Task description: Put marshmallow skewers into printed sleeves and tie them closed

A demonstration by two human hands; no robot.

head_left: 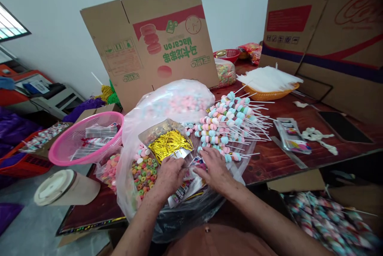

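My left hand [171, 176] has its fingers curled at the front edge of a tray of gold twist ties [170, 144]; whatever lies under the fingertips is hidden. To its right, my right hand [214, 168] rests over printed wrappers [181, 192], thumb and fingers apart. Just beyond that hand lies a pile of candy skewers [230, 116], pink, blue and white pieces on white sticks. Left of my left hand, colourful ring candies [145, 174] fill part of a large clear plastic bag [127, 168]. Pink and blue candies [179, 102] show through its far side.
A pink basket [119, 122] with packets and a lidded white tub [70, 187] stand left. Behind are a Macaron carton [119, 48] and an orange basket [269, 95] of white bags. A dark phone-like slab [344, 127] lies right; more skewers [326, 220] sit below the table edge.
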